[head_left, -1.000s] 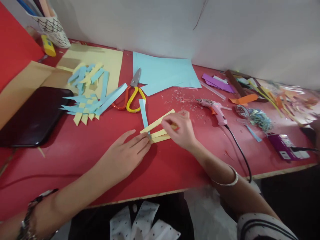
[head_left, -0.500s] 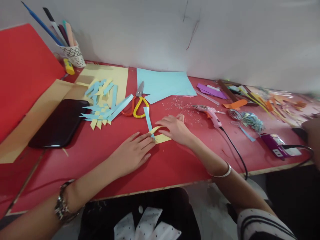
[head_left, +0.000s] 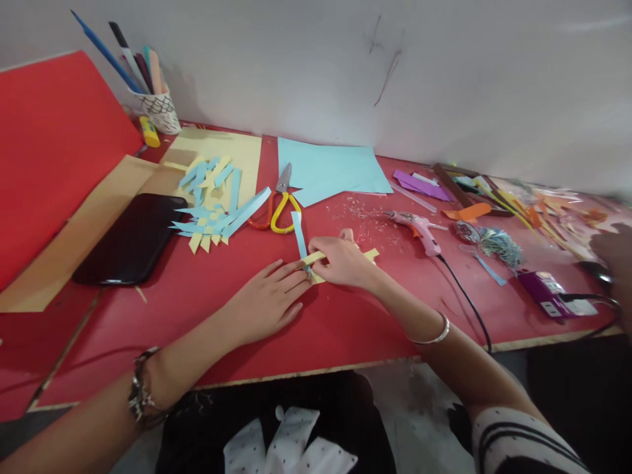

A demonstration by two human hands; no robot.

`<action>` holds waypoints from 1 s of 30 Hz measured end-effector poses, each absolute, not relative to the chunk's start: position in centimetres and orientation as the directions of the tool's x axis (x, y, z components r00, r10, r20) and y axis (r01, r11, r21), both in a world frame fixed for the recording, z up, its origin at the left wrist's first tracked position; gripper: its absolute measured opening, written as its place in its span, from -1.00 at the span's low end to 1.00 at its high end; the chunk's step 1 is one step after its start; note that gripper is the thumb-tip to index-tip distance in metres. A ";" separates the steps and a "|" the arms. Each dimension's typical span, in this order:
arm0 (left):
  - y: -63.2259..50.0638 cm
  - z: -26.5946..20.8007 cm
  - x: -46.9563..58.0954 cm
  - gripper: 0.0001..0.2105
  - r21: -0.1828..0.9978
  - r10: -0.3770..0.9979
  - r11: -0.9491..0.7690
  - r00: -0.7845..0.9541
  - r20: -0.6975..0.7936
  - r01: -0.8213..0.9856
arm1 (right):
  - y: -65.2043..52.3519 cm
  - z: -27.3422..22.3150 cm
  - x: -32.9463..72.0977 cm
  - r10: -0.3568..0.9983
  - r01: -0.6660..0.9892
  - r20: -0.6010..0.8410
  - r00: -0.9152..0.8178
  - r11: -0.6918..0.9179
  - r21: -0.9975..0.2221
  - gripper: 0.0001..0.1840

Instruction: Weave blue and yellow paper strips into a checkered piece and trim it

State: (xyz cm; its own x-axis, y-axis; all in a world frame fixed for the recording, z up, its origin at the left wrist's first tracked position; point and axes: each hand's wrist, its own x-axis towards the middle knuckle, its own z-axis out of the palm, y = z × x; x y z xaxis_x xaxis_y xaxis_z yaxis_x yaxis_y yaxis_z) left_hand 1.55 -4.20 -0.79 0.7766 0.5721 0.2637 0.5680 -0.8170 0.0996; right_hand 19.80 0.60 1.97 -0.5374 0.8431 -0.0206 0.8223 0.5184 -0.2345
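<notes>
My left hand lies flat with its fingers stretched out, the fingertips pressing paper strips against the red table. Closed over a yellow paper strip, my right hand is just right of those fingertips. A light blue paper strip runs up from under the fingertips, crossing the yellow one. More yellow paper sticks out beyond my right hand; the rest is hidden under it. Yellow-and-red-handled scissors rest just behind. To the left is a woven piece of blue and yellow strips, with cut strips heaped behind it.
A black phone lies at left, near a pen cup. Light blue paper lies by the wall. At right are a pink glue gun with its cord, a purple power strip and another person's hand.
My right hand's fingers have curled down and closed on the yellow strip, which arched up before. My left hand still presses the strips. The view has shifted slightly.
</notes>
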 end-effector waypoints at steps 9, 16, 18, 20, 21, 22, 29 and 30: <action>-4.2 -0.5 1.6 -0.68 0.126 0.571 -0.819 0.776 0.268 0.559 | 0.8 1.9 20.3 0.890 0.861 -0.067 -0.451 0.415 -0.295 -0.73; -4.3 -0.9 1.6 -0.67 0.112 0.575 -0.813 0.758 0.309 0.571 | 0.9 1.3 21.0 0.872 0.829 -0.037 -0.489 0.450 -0.333 -0.73; -4.3 -0.8 1.6 -0.67 0.117 0.576 -0.812 0.751 0.323 0.572 | 0.9 1.3 21.0 0.878 0.829 -0.039 -0.478 0.436 -0.350 -0.72; -4.3 -0.6 1.7 -0.67 0.134 0.580 -0.811 0.754 0.307 0.569 | 0.8 1.3 20.9 0.889 0.833 -0.038 -0.456 0.411 -0.371 -0.70; -4.3 -0.5 1.7 -0.67 0.146 0.585 -0.809 0.758 0.290 0.569 | 0.8 1.3 20.9 0.894 0.834 -0.038 -0.446 0.400 -0.379 -0.70; -4.3 -0.5 1.7 -0.67 0.157 0.589 -0.807 0.761 0.270 0.569 | 0.8 1.4 20.8 0.898 0.839 -0.042 -0.437 0.390 -0.381 -0.69; -4.0 -0.5 1.8 -0.68 0.188 0.597 -0.802 0.771 0.221 0.567 | 0.7 1.3 20.7 0.907 0.867 -0.008 -0.421 0.400 -0.298 -0.72; -4.0 -0.5 1.8 -0.68 0.189 0.596 -0.803 0.773 0.220 0.565 | 0.7 1.3 20.8 0.907 0.865 -0.005 -0.422 0.401 -0.302 -0.72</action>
